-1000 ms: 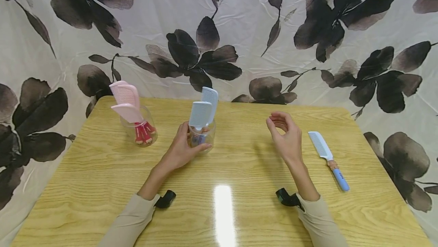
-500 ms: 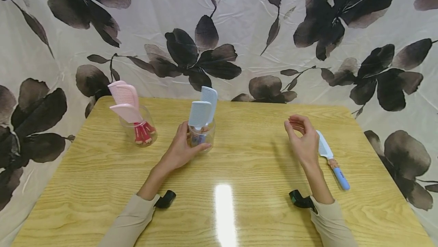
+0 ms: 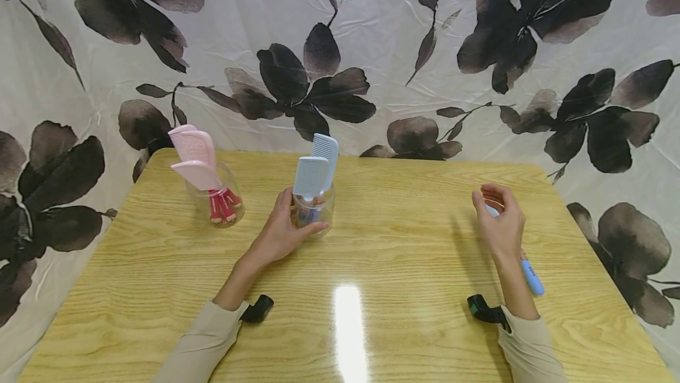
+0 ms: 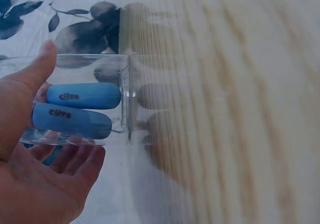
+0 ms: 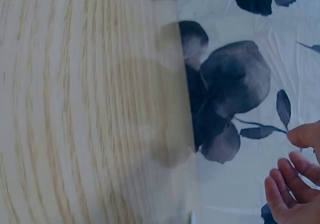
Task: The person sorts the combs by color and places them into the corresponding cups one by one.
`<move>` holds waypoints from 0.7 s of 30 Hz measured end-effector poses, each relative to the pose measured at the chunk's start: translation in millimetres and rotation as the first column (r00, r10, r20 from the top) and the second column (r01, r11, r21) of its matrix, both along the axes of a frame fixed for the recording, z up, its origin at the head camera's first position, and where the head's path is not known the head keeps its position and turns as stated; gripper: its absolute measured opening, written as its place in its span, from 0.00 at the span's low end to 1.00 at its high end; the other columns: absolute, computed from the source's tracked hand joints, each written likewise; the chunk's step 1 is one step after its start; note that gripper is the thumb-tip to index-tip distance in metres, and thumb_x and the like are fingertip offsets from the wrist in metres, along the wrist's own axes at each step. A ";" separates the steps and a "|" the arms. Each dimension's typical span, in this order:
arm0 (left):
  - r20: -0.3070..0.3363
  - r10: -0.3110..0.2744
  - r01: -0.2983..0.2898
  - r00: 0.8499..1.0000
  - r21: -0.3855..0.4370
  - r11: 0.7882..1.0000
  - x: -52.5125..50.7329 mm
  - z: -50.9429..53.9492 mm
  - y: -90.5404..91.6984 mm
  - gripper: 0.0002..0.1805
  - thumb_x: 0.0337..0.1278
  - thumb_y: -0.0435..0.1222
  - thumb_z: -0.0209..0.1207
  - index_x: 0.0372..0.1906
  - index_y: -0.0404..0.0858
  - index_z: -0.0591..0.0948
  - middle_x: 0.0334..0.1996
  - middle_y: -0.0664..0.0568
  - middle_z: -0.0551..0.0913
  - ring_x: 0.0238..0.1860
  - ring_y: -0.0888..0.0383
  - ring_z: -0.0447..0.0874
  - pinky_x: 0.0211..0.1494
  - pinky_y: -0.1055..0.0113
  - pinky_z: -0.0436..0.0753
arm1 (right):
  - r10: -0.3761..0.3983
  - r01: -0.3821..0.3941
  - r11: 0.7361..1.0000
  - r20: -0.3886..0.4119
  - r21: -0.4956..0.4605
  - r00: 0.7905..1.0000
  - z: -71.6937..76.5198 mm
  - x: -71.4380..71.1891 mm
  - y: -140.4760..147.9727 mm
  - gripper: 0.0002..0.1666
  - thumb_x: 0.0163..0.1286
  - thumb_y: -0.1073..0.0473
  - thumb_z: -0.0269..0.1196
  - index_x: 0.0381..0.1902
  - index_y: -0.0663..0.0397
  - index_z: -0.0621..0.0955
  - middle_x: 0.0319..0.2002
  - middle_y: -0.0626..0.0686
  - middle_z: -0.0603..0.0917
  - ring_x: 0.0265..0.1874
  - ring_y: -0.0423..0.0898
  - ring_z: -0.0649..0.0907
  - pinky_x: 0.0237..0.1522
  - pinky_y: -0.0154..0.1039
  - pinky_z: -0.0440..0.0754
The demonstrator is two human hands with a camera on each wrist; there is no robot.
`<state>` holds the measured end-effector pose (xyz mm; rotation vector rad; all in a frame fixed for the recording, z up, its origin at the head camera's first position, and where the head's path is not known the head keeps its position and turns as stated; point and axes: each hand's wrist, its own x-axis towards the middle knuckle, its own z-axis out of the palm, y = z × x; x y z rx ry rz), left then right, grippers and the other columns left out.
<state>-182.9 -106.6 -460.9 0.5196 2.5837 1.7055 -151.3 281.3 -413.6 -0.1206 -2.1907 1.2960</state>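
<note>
My left hand (image 3: 281, 229) grips a clear glass jar (image 3: 328, 215), thumb at the near side. Two light-blue combs (image 3: 311, 177) stand in it, teeth ends up. Through the glass, the left wrist view shows their blue handles (image 4: 85, 95) pointing down, with lettering on them. Over at the right, my right hand (image 3: 502, 223) hovers above a loose blue comb (image 3: 532, 278), fingers loosely curved and holding nothing. Most of that comb is hidden behind the hand and wrist; its blue handle end shows.
Another clear jar (image 3: 234, 185) stands at the table's back left, holding several pink combs (image 3: 195, 150) with red handles. A floral cloth (image 3: 393, 29) hangs behind the wooden table (image 3: 404, 312). A bright light reflection lies on the tabletop's front middle.
My right hand has moved right, from the bare table beside the loose comb to above it, covering much of it. The left hand and its jar have stayed put.
</note>
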 end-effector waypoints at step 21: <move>-0.007 -0.008 0.008 1.000 0.019 1.000 -0.4 -1.8 0.4 0.48 0.57 0.34 0.74 0.74 0.31 0.57 0.69 0.34 0.61 0.72 0.38 0.61 0.75 0.35 0.62 | -0.125 0.102 0.989 0.234 0.106 0.964 -44.5 -15.2 63.0 0.22 0.76 0.66 0.57 0.64 0.71 0.74 0.60 0.68 0.78 0.60 0.62 0.76 0.65 0.51 0.76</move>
